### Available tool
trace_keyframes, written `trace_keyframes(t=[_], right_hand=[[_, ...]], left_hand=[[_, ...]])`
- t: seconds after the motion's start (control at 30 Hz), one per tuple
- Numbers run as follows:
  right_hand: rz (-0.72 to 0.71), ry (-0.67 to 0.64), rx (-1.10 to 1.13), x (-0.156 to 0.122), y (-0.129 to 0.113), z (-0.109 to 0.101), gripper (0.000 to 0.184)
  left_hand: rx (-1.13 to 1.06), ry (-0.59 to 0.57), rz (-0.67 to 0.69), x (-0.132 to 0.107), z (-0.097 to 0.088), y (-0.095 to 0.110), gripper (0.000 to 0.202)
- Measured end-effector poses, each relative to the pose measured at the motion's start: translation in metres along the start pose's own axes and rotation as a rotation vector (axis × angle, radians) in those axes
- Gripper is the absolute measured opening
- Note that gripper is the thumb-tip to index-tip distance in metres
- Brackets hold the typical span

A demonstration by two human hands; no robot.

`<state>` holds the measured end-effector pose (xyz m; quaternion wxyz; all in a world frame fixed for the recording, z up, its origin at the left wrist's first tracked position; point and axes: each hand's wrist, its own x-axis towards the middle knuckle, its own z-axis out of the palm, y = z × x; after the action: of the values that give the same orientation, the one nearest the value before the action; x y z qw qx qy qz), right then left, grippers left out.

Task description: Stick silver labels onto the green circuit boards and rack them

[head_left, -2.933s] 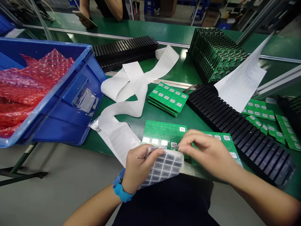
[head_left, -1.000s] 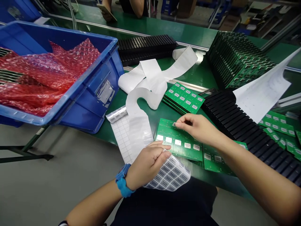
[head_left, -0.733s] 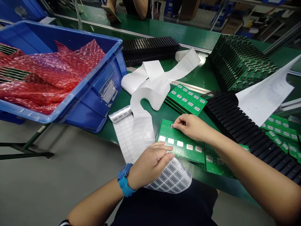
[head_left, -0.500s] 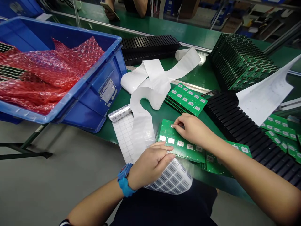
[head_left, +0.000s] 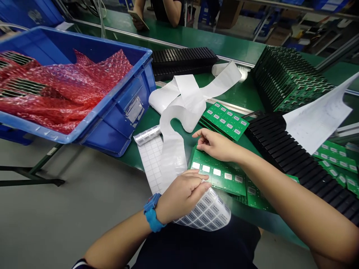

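Observation:
My left hand (head_left: pixel 185 194) has its fingers closed on a strip of printed silver labels (head_left: pixel 209 213), which curls down over the table's front edge. Its fingertips rest by the near-left edge of a green circuit board (head_left: pixel 209 160) on a stack. White labels run along the board's near row. Over the far-left corner of that board is my right hand (head_left: pixel 215 144), index finger stretched out and apart from the thumb, with nothing visible between them. It hides the far row. Behind it lies another pile of labelled circuit boards (head_left: pixel 226 120).
A blue crate (head_left: pixel 112 108) with red bubble wrap (head_left: pixel 70 86) stands left. White backing paper (head_left: pixel 172 149) and a label roll (head_left: pixel 147 135) lie nearby. Black slotted racks (head_left: pixel 280 145) are right and behind; one holds upright boards (head_left: pixel 297 82). Across the table, a person holds a phone.
My right hand has lifted from its pinch on the board's far row and moved left and away, its fingers spreading. My left hand stays on the label strip. The view has shifted slightly.

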<state>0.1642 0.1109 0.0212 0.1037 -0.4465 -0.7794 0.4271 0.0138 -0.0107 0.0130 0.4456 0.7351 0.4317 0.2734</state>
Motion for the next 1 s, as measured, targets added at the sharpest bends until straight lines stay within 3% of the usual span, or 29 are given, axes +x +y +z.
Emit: trace_keyframes(t=[0.17, 0.33, 0.4, 0.53, 0.6, 0.7, 0.8, 0.9, 1.0], right_hand=[[-0.068, 0.055, -0.122, 0.000, 0.001, 0.010, 0.023], [-0.264, 0.301, -0.433, -0.022, -0.002, 0.008, 0.013], [-0.264, 0.360, -0.472, -0.041, 0.000, 0.003, 0.010], [-0.141, 0.073, -0.506, -0.076, 0.007, 0.002, 0.042], [-0.118, 0.003, -0.534, -0.087, 0.005, 0.007, 0.049], [-0.119, 0.096, -0.556, -0.101, -0.003, 0.002, 0.045], [-0.043, 0.179, -0.566, -0.131, 0.000, -0.026, 0.046], [0.112, 0.097, -0.566, -0.172, 0.023, -0.054, 0.051], [0.214, -0.054, -0.527, -0.200, 0.050, -0.058, 0.047]], left_hand=[[0.007, 0.006, 0.006, 0.000, 0.001, -0.001, 0.038], [0.015, 0.022, 0.027, 0.000, 0.001, -0.002, 0.036], [0.002, 0.021, 0.019, 0.000, 0.000, -0.002, 0.036], [-0.036, 0.044, 0.050, -0.002, -0.001, -0.003, 0.033], [-0.068, 0.084, 0.117, -0.006, -0.004, -0.004, 0.027], [-0.154, 0.118, 0.244, -0.015, -0.013, -0.007, 0.026], [-0.224, 0.200, 0.283, -0.030, -0.027, -0.011, 0.029], [-0.180, 0.352, 0.224, -0.043, -0.035, -0.014, 0.030], [-0.109, 0.580, -0.005, -0.047, -0.031, -0.015, 0.026]])
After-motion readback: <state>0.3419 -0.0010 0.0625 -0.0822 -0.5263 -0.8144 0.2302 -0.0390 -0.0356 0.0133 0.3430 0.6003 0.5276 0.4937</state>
